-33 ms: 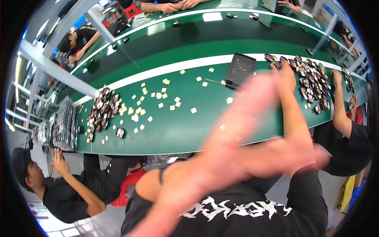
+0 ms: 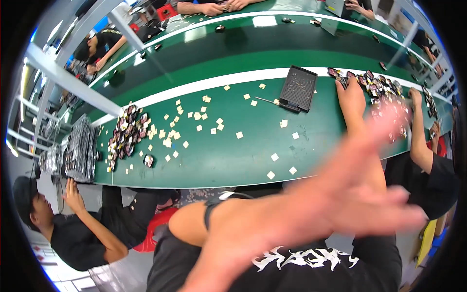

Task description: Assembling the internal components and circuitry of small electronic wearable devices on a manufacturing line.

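My left hand [image 2: 311,209] is raised close in front of the view, blurred, its fingers spread and pointing right, with nothing seen in it. A black band [image 2: 208,214] is round its wrist. My right hand [image 2: 352,95] reaches over the table to the left edge of a pile of small dark parts [image 2: 372,82] with pinkish faces and yellow bits. Its fingers are bent round something dark at the pile; what it is I cannot make out. My left fingers cover the pile's near part. Left of my right hand lie a black grid tray [image 2: 302,85] with tiny pieces and a screwdriver [image 2: 290,106].
Pale square pieces [image 2: 197,116] are scattered over the green table [image 2: 219,163]. A second pile of dark parts [image 2: 129,129] and stacked silvery trays [image 2: 80,151] are at left. One co-worker [image 2: 73,233] sits at left; another's arm [image 2: 419,131] reaches in at right.
My left hand has swung right, its upper finger moving from beside the tray to over the near part of the pile. The tray and several pale squares are uncovered. My right hand stays at the pile.
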The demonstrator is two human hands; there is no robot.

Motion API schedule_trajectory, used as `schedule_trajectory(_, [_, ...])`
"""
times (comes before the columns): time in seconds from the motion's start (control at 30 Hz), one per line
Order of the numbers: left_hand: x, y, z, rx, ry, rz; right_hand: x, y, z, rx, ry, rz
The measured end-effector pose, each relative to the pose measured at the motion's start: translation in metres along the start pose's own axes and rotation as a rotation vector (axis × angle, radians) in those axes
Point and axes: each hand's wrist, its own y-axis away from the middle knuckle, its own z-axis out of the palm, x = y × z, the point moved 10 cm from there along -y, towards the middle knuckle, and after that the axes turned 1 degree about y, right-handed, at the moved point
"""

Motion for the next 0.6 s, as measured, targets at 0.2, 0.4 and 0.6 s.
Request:
schedule_trajectory(0.2, [-0.034,-0.01,0.044,-0.192,0.064,0.009,-0.001,0.003,0.009,0.057,-0.006,-0.04])
schedule_trajectory(0.4, [-0.022,0.003,0.068,-0.374,0.102,0.049,-0.006,0.008,0.008,-0.059,0.004,-0.004])
schedule_trajectory(0.6, [-0.028,0.008,0.104,-0.583,0.091,0.07,-0.007,0.009,0.011,-0.059,0.005,-0.019])
